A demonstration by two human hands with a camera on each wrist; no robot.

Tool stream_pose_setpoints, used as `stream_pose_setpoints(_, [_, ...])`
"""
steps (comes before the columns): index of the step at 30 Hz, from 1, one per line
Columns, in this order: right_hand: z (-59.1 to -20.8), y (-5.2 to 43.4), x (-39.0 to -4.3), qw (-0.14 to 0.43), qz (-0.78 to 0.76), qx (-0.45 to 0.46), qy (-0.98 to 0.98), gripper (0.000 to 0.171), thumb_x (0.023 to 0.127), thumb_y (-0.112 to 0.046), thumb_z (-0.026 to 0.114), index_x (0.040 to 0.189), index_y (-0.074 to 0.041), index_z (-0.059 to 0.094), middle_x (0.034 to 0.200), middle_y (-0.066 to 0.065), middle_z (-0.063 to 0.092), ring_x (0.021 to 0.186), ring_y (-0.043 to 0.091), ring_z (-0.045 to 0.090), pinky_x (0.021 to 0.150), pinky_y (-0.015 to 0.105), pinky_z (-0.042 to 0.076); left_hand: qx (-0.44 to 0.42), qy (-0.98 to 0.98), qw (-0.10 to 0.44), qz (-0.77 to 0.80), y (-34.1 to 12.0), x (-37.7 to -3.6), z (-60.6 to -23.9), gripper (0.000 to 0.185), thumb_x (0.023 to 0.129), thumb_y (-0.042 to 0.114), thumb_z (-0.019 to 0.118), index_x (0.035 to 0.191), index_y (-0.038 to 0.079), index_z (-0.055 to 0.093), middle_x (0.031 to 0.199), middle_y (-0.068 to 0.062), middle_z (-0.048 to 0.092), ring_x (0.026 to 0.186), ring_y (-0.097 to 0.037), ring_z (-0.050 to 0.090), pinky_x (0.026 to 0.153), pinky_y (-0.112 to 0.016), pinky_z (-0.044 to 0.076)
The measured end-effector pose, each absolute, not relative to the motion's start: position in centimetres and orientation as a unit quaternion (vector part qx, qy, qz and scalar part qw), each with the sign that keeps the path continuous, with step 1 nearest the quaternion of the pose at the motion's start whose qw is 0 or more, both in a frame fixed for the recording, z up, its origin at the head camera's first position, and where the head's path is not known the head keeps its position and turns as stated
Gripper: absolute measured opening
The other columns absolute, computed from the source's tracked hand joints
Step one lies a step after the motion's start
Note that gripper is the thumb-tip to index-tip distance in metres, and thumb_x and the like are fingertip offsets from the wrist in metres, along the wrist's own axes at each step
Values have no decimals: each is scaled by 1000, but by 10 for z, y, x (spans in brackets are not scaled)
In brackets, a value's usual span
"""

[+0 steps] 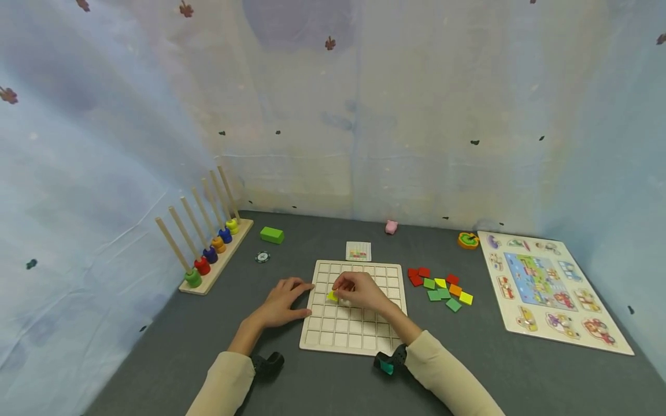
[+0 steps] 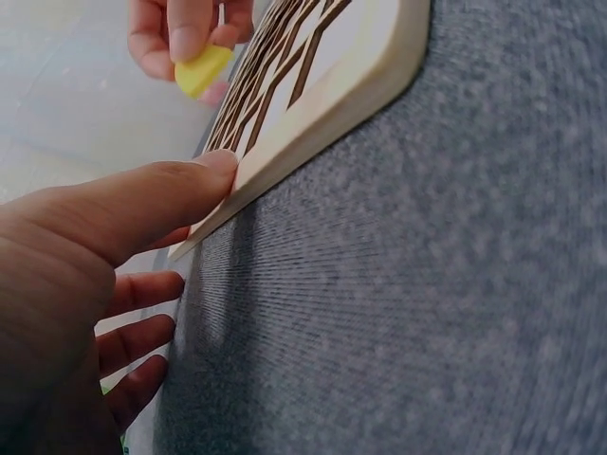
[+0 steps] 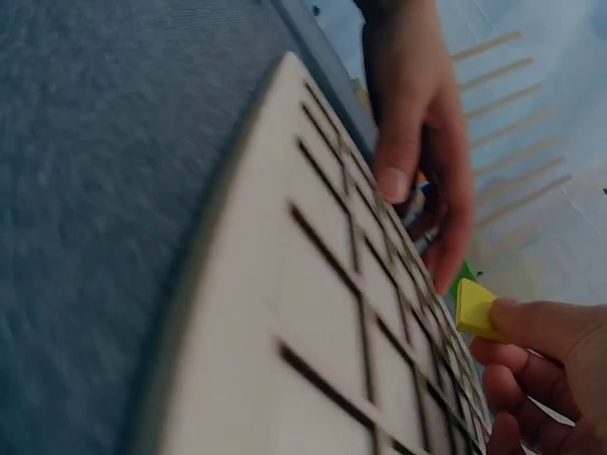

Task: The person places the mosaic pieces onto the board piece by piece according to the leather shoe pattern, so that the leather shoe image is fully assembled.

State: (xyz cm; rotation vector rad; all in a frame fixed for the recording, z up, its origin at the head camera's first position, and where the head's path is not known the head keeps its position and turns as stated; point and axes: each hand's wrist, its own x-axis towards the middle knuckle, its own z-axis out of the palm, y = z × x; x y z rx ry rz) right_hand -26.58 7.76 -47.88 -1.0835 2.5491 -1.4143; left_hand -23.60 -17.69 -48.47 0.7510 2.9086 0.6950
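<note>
A pale wooden grid board (image 1: 338, 341) lies flat on the dark table. Over its upper left part, my right hand (image 1: 364, 290) pinches a yellow square tile (image 1: 332, 296) between thumb and fingers. The same tile (image 3: 476, 309) shows up close in the right wrist view, one corner pointing away from the fingertips. My left hand (image 1: 279, 303) rests at the board's left edge, thumb and fingertips touching its rim, fingers spread and relaxed. Just behind the board lies a small pattern card (image 1: 358, 251) with a coloured grid drawing.
Right of the board lie several loose tiles (image 1: 444, 293) in red, green, yellow and orange. A peg rack (image 1: 213, 271) with coloured rings stands left, near a green block (image 1: 272, 235) and a poker chip (image 1: 262, 256). Farther right are a pink pig (image 1: 391, 227), a round toy (image 1: 468, 240) and a picture puzzle (image 1: 491, 277).
</note>
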Motion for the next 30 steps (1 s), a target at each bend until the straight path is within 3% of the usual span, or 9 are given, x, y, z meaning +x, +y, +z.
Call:
stream_pose_setpoints(4, [-485, 69, -264, -2, -422, -351, 836, 4, 87, -11, 66, 90, -8, 67, 80, -2, 64, 67, 3, 56, 61, 21, 46, 247, 942, 28, 225, -178, -236, -486, 58, 85, 39, 66, 136, 18, 48, 131, -11, 41, 119, -33, 35, 94, -56, 29])
stream_pose_setpoints(11, [-487, 63, -260, -52, -364, -342, 865, 4, 86, -11, 67, 88, -10, 70, 82, -3, 60, 69, 6, 52, 62, 22, 43, 246, 942, 25, 227, -178, -236, -488, 59, 85, 39, 67, 136, 17, 48, 131, -11, 41, 118, -33, 36, 94, -56, 29])
stream_pose_setpoints(18, [-484, 67, -259, -39, -343, -369, 863, 10, 87, -10, 65, 96, -10, 71, 87, -2, 62, 74, 7, 54, 66, 23, 44, 257, 939, 2, 230, -179, -235, -491, 59, 84, 41, 66, 134, 15, 50, 127, -10, 43, 116, -32, 37, 91, -56, 30])
stream_pose_setpoints(24, [-479, 88, -258, -42, -358, -394, 846, 22, 89, -10, 63, 110, -4, 66, 98, 7, 61, 78, 11, 56, 67, 25, 46, 248, 941, 5, 231, -178, -235, -491, 60, 84, 40, 67, 135, 15, 49, 128, -11, 43, 117, -33, 36, 92, -57, 30])
stream_pose_setpoints(30, [-477, 127, -265, -68, -372, -390, 840, 19, 88, -10, 64, 106, -4, 67, 98, 9, 61, 77, 12, 55, 64, 25, 45, 232, 946, 23, 227, -177, -236, -488, 60, 84, 40, 67, 136, 18, 49, 130, -10, 42, 119, -32, 35, 94, -55, 29])
